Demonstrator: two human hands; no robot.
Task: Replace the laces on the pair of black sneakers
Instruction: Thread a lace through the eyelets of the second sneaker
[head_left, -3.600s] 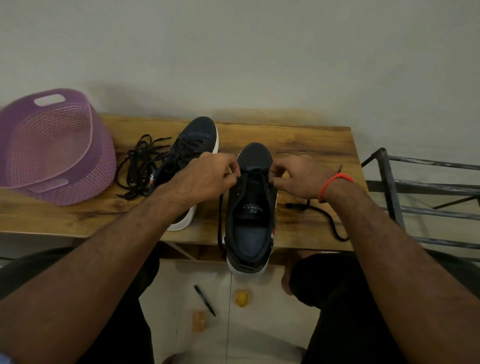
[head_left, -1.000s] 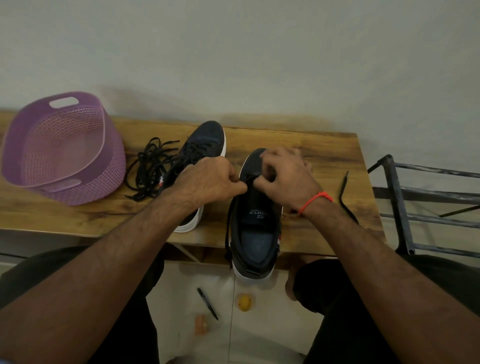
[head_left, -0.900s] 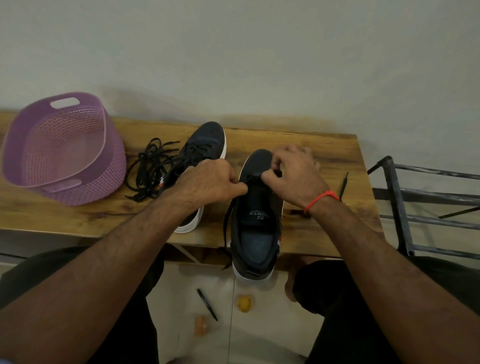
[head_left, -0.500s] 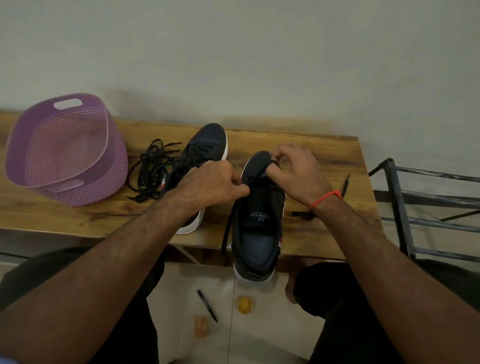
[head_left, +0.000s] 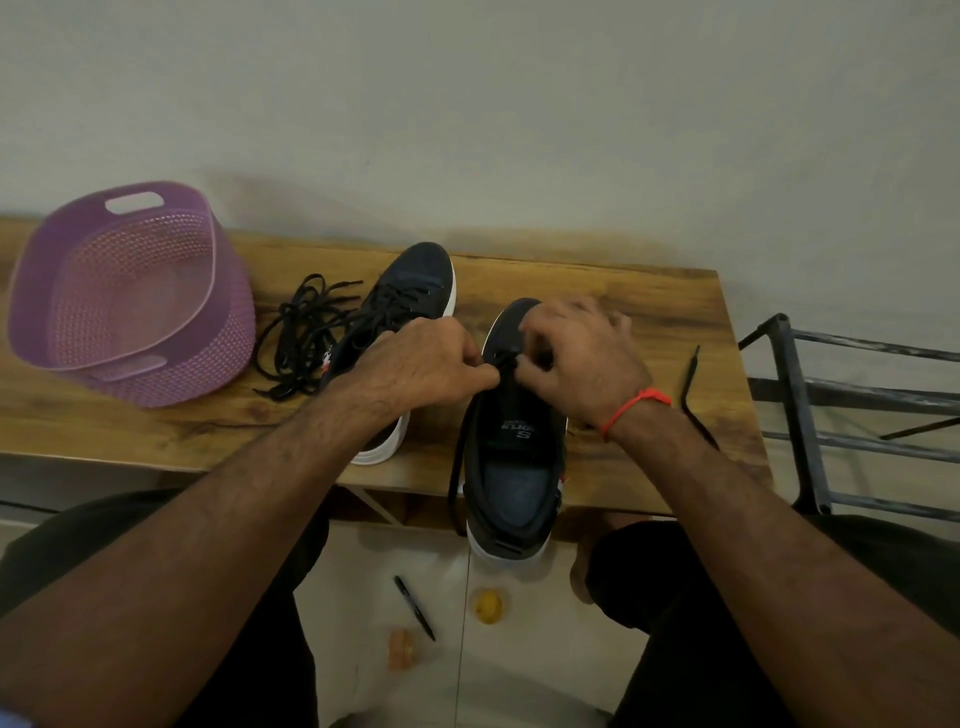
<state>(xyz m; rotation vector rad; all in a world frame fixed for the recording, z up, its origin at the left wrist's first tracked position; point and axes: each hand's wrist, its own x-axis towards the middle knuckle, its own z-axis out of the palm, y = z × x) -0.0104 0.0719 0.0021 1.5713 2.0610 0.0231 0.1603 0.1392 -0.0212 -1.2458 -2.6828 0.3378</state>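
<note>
Two black sneakers with white soles stand on the wooden table (head_left: 644, 296). The right sneaker (head_left: 511, 467) points away from me, its heel over the table's front edge. Over its front eyelets, my left hand (head_left: 421, 364) and my right hand (head_left: 582, 358) each pinch the black lace (head_left: 456, 462). One lace end hangs down the shoe's left side; the other end lies on the table to the right. The left sneaker (head_left: 410, 286) is laced and partly hidden by my left hand. A loose pile of black laces (head_left: 296, 332) lies to its left.
A purple plastic basket (head_left: 130, 296) lies tilted at the table's left end. A dark metal rack (head_left: 841, 410) stands to the right of the table. On the floor below lie a pen (head_left: 414, 607), a yellow round object (head_left: 487, 605) and a small orange object (head_left: 401, 644).
My right hand has shifted a little toward the shoe's middle and meets my left hand at the front eyelets. The lace end on the right now lies straighter on the table.
</note>
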